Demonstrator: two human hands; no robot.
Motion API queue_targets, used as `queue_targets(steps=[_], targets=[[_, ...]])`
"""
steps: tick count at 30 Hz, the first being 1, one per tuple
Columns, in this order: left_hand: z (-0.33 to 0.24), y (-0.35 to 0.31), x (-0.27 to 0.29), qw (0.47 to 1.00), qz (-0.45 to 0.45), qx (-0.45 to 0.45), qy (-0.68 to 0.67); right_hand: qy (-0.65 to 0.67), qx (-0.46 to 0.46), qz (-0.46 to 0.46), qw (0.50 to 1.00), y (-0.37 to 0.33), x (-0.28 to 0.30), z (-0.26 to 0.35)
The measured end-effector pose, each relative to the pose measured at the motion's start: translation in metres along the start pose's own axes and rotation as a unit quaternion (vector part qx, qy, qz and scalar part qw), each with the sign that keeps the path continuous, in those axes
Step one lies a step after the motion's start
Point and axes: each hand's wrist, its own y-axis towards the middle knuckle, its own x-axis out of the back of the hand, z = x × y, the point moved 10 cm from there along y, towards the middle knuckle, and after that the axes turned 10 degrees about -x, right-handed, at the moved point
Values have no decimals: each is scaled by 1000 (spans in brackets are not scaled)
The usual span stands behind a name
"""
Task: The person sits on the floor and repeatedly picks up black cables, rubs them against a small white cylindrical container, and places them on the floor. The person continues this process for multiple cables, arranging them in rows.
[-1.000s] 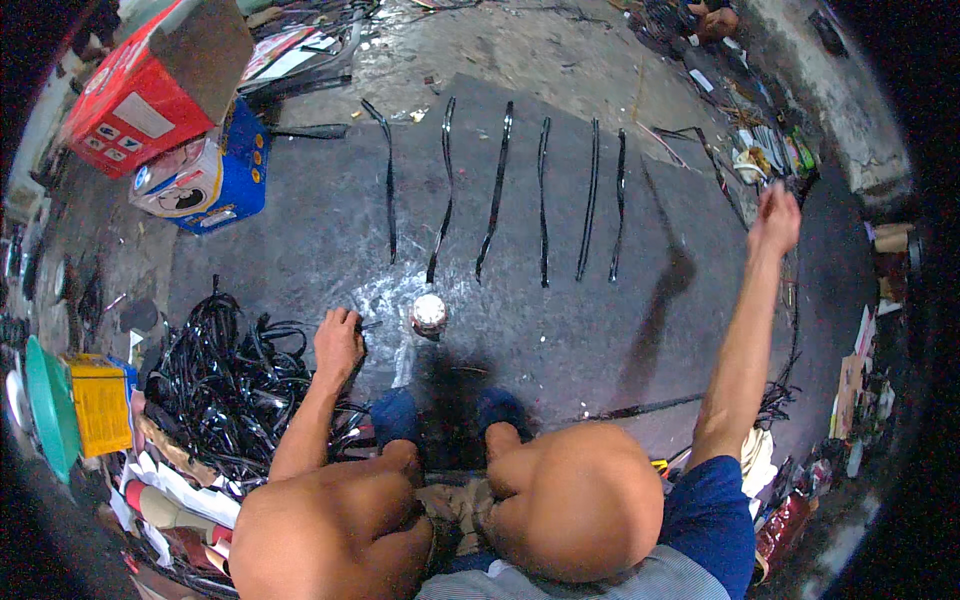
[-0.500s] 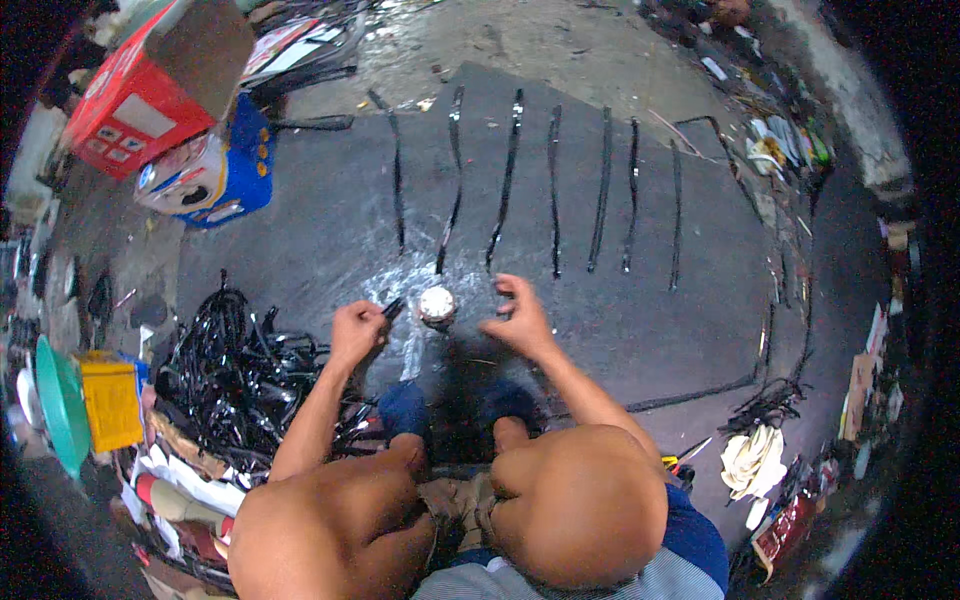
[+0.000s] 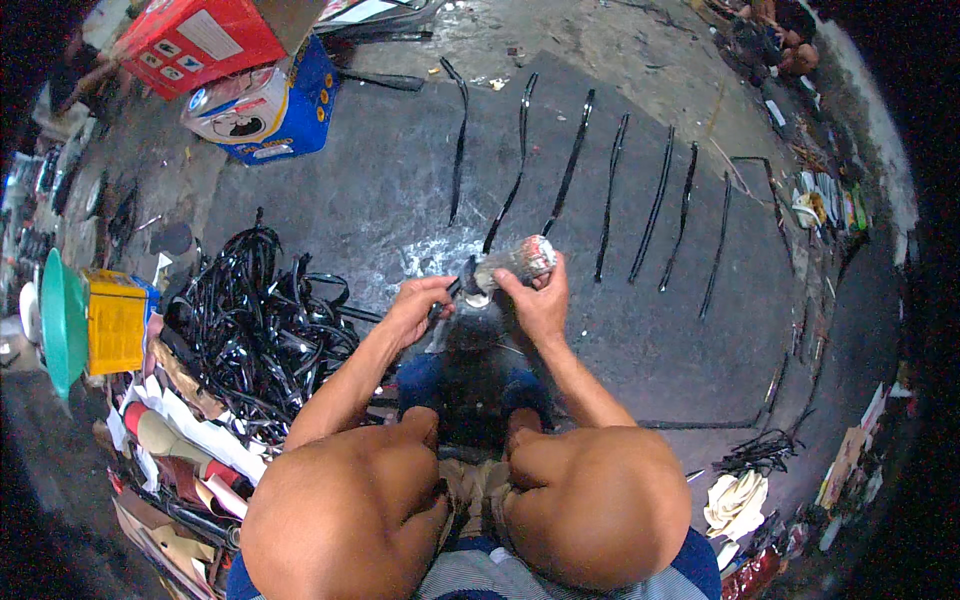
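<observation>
My right hand (image 3: 540,302) is closed around a small, pale, crusted container (image 3: 512,265), tilted with its reddish-marked end up to the right. In my left hand (image 3: 416,306) is a short, slim black object (image 3: 453,291), pinched between thumb and fingers. Its tip comes up to the lower left end of the container; whether it goes inside, I cannot tell. A small white patch (image 3: 478,299) shows just below the container, its nature unclear. Beyond my hands, several glossy black strips (image 3: 572,160) lie side by side on a dark mat (image 3: 400,190).
A tangled heap of black strips (image 3: 255,320) lies left of my left arm. Far left stand a red box (image 3: 210,45) and a blue-and-white box (image 3: 290,110). A yellow container (image 3: 118,320) and green basin (image 3: 62,325) stand left. Crumpled cream cloth (image 3: 736,503) lies near right.
My right hand, open and empty before, has taken the container off the mat and tilted it. My left hand has brought the black object to it. The whole view has shifted.
</observation>
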Motion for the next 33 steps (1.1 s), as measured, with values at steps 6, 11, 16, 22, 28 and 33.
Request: queue_targets(steps=[6, 11, 16, 22, 28, 33], targets=[[6, -21, -19, 990, 74, 33, -118, -118, 41, -36, 992, -15, -2, 2], [-4, -18, -24, 973, 135, -37, 184, -225, 36, -133, 965, -11, 60, -8], [-20, 21, -2, 931, 43, -99, 348, -109, 15, -119, 987, -8, 69, -9], [-10, 49, 7, 883, -5, -127, 451, -259, 11, 22, 965, -13, -8, -10], [-44, 19, -41, 765, 67, -343, 541, -369, 213, 54, 903, -33, -41, -7], [-61, -11, -71, 797, 123, -405, 430, -315, 116, 91, 938, -25, -31, -26]])
